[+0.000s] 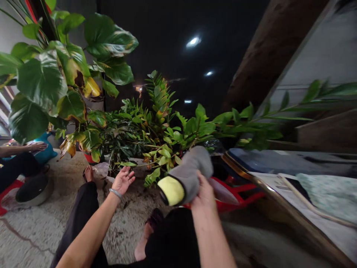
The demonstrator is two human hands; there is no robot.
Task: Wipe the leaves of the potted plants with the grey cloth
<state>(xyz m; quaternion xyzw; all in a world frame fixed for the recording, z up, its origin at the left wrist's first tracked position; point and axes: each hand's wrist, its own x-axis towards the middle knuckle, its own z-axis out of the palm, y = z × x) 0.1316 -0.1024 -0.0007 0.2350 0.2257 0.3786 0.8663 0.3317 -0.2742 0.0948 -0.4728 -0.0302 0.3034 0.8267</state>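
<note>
My right hand (203, 191) is closed around a grey work glove (192, 169) with a yellow cuff edged in black. The glove is held up in front of the plants and looks slightly blurred; whether it is one glove or a pair, I cannot tell. My left hand (124, 181) is empty, palm up with fingers apart, and a bracelet (115, 192) circles its wrist. Close beyond it are leafy green plants (164, 150), with a low stem reaching between my hands.
A large-leaved plant (41, 78) rises at left. Past it sits another person, whose hand (36, 146) rests by a teal object (46, 150) above a grey basin (33, 190). At right are a red plastic stool or rack (242, 195) and a table (301, 208) with a patterned cloth (329, 193).
</note>
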